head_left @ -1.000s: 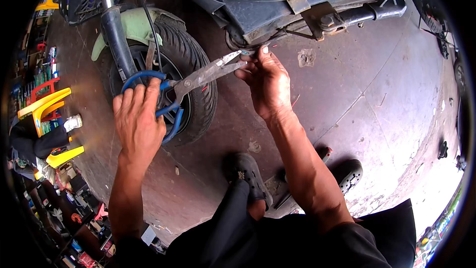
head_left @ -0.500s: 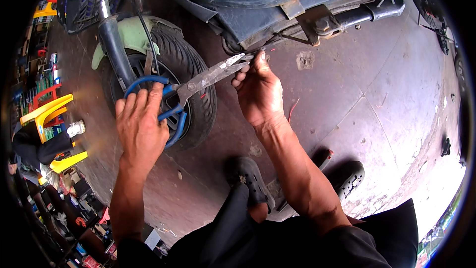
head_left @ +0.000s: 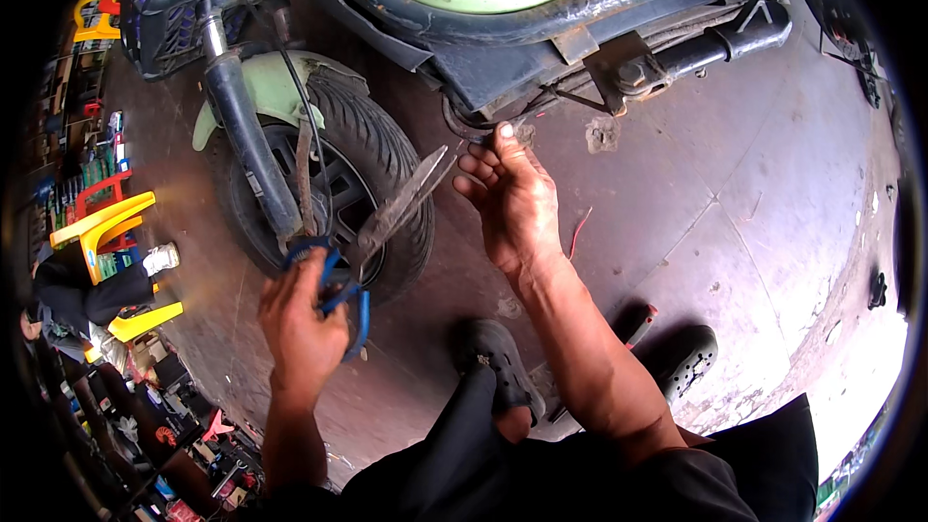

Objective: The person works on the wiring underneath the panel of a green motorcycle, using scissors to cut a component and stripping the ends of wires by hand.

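Observation:
My left hand (head_left: 304,333) grips a pair of scissors (head_left: 394,216) by their blue handles, in front of the scooter's front wheel (head_left: 401,150). The long, worn blades point up and right, nearly together, with their tips a little short of my other hand. My right hand (head_left: 524,217) pinches the end of a dark cable (head_left: 454,121) between thumb and forefinger. That cable hangs from beneath the front of the scooter's dark underbody (head_left: 483,68). Its pinched end is mostly hidden by my fingers.
A red wire scrap (head_left: 580,232) lies on the floor right of my forearm. By my shoes (head_left: 498,362) is a red-handled tool (head_left: 642,327). Yellow stands (head_left: 101,217), a person's dark-clad leg (head_left: 106,300) and cluttered shelves line the left side.
The scissors have drawn down and left, away from my right hand, and their blades have come closer together. My right hand keeps its pinch on the cable. The whole view has shifted slightly.

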`<state>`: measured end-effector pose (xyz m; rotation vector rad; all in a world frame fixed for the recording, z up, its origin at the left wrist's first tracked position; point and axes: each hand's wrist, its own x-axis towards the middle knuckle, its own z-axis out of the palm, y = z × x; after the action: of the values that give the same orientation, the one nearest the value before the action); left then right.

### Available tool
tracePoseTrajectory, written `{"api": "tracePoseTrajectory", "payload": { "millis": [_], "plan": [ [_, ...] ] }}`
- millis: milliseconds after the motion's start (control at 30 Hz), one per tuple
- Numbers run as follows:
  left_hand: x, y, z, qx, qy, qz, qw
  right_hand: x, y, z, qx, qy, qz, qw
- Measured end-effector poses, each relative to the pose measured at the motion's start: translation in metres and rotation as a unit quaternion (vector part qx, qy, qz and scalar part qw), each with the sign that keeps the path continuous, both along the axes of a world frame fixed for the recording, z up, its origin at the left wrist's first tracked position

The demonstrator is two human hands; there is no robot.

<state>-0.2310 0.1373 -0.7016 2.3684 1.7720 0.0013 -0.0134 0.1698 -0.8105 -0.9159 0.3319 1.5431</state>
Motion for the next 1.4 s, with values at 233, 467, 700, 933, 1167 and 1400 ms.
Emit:
{"api": "tracePoseTrajectory", "payload": {
  "millis": [233, 467, 700, 933, 1167, 1400],
  "plan": [
    [0.004, -0.074, -0.046, -0.219, -0.176, 0.153, 0.948, 0.006, -0.002, -0.033, 0.099, -0.102, 0.029, 0.989],
    [0.029, -0.105, -0.091, -0.233, -0.115, 0.1, 0.96, 0.012, -0.001, -0.038, 0.128, -0.057, 0.048, 0.989],
    [0.038, -0.088, -0.095, -0.227, -0.072, 0.006, 0.971, 0.007, -0.005, -0.022, 0.088, -0.169, 0.04, 0.981],
    [0.101, -0.012, -0.116, -0.264, -0.569, 0.205, 0.751, 0.019, -0.011, -0.014, 0.201, -0.659, -0.001, 0.725],
    [0.134, 0.039, -0.145, -0.275, -0.869, 0.219, 0.347, 0.043, 0.019, 0.02, 0.224, -0.803, 0.293, 0.469],
    [0.137, 0.049, -0.149, -0.289, -0.885, 0.205, 0.303, 0.039, 0.029, 0.027, 0.199, -0.823, 0.277, 0.454]
  ]
}}
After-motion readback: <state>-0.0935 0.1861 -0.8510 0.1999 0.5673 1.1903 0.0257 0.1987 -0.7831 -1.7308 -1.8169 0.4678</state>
